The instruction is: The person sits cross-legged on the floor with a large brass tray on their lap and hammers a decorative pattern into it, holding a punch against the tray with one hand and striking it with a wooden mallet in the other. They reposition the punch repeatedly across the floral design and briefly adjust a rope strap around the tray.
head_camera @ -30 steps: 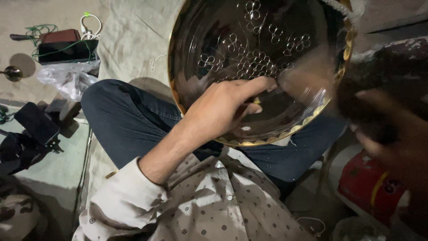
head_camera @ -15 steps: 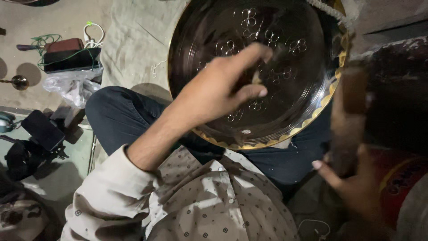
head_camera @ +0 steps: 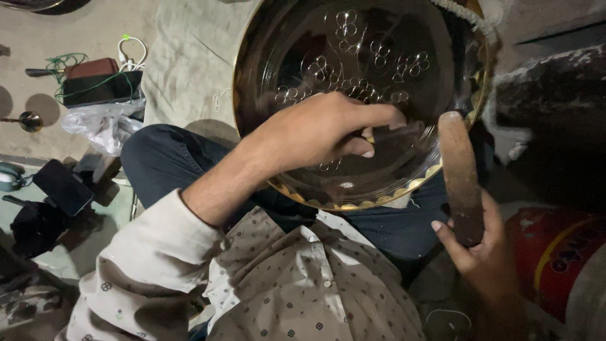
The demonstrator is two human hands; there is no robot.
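Head view: the left hand (head_camera: pixel 322 129) has closed into a pinch on a small tool against the engraved metal plate (head_camera: pixel 353 95) on the lap, while the right hand (head_camera: pixel 480 246) now grips an upright wooden mallet (head_camera: pixel 459 173) — newly raised beside the rim.

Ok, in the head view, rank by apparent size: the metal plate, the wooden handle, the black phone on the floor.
1. Metal plate, by far the largest.
2. Wooden handle.
3. Black phone, though it lies farther from the camera, so its rank against the handle is unsure.
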